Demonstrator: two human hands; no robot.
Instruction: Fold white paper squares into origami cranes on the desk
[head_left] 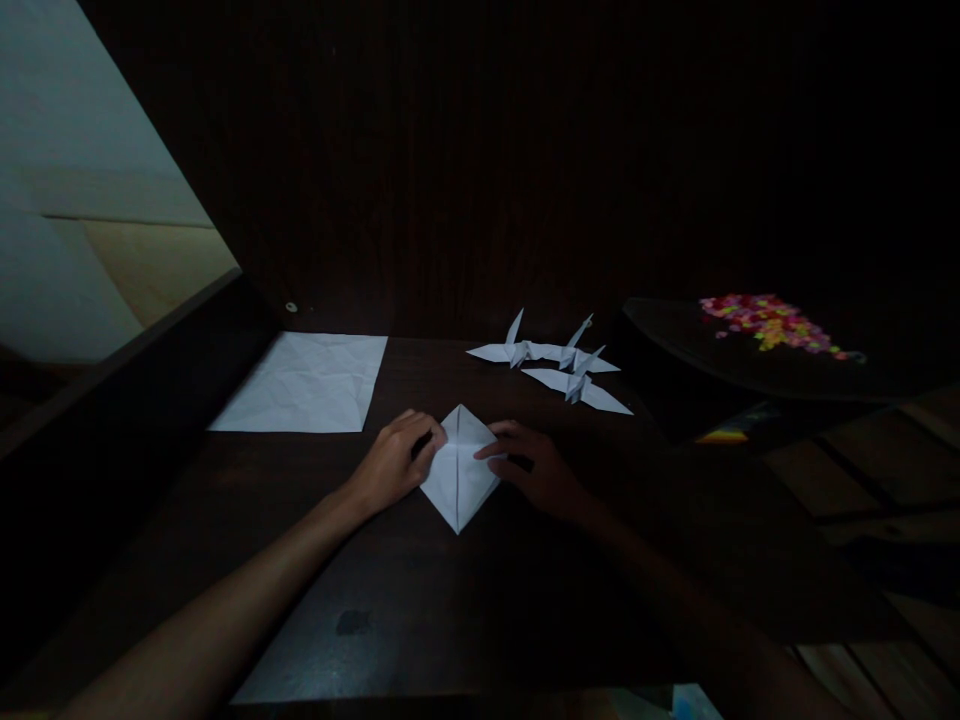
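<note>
A folded white paper diamond (459, 490) lies on the dark wooden surface, a crease or slit running down its middle. At its left corner, my left hand (401, 450) grips the edge, with thumb and fingers closed on it. My right hand (536, 462) is at the right corner, fingers partly over the paper and the thumb near the edge; it closes on that side. Beyond the right hand stand several folded paper cranes, including a front one (577, 385) and a back left one (517, 350). A creased white sheet (307, 385) lies flat at the back left.
A dark upright panel (450, 180) rises behind the surface, and a low dark side board (135, 350) borders the left. To the right is a dark item with a colourful flower-like pattern (772, 322). Wooden slats (847, 470) show lower at the right.
</note>
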